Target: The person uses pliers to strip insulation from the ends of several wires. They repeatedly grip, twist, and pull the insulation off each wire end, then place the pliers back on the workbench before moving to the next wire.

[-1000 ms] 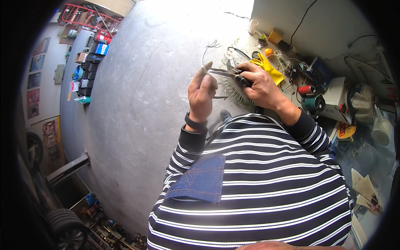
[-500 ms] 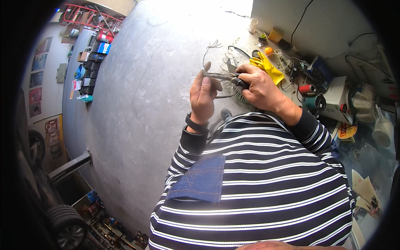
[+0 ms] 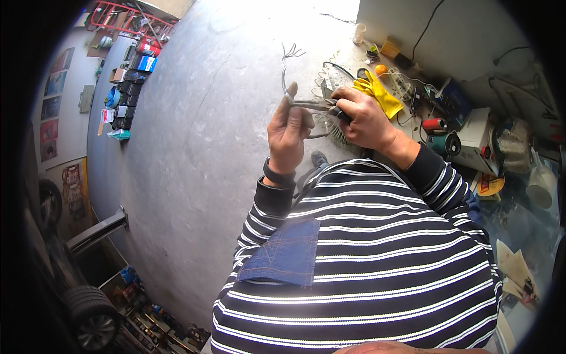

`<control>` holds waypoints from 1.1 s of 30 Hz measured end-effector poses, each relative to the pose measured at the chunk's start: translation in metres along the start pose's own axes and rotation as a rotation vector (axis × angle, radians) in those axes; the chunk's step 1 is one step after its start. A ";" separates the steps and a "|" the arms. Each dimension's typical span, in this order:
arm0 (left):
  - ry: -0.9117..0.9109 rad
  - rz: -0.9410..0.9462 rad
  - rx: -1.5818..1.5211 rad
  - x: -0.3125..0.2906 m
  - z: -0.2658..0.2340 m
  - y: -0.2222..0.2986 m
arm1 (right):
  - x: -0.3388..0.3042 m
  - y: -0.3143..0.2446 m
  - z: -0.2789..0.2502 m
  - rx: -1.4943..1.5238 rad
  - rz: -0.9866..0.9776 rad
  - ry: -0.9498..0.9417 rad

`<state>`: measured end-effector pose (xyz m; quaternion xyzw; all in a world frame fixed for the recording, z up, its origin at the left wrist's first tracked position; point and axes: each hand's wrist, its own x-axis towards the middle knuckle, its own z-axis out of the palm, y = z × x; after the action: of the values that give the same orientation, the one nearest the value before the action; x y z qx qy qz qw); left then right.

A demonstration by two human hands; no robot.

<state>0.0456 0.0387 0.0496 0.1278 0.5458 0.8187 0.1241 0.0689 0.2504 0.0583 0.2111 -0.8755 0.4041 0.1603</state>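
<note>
My left hand is closed round a thin grey cable, thumb and forefinger pinching it. Above the fingertips the cable rises upright, and its bare strands fan out at the top. Another length of it shows beside the left fingers, toward the right. My right hand grips a pair of pliers with dark handles. The pliers' metal end points left, close to the left thumb and the cable; whether the jaws bite the cable cannot be made out.
Yellow rubber gloves, an orange and a power strip lie on the cluttered right side, by a green cylindrical tool. Battery-like boxes line the left wall. A car wheel stands lower left. Grey floor spreads ahead.
The cable's frayed end has swung left and upward, its strands spread wider. My right hand and the pliers have shifted only slightly; my left hand keeps its pinch.
</note>
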 end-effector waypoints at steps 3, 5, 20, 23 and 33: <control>-0.050 0.060 0.004 0.001 -0.001 0.001 | 0.001 0.004 0.007 -0.082 -0.086 0.104; -0.035 0.046 -0.049 0.003 -0.002 0.001 | 0.002 0.006 0.014 -0.115 -0.105 0.144; 0.176 -0.123 -0.031 0.009 -0.026 0.027 | 0.021 0.018 0.003 -0.121 -0.175 -0.039; 0.241 -0.104 -0.073 0.010 -0.021 0.028 | 0.019 0.015 0.006 -0.070 -0.144 -0.058; 0.322 -0.156 -0.248 0.015 -0.004 0.029 | 0.015 0.017 0.004 -0.060 -0.092 -0.043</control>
<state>0.0283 0.0292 0.0757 -0.0635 0.4621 0.8774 0.1129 0.0473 0.2538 0.0515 0.2549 -0.8798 0.3653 0.1663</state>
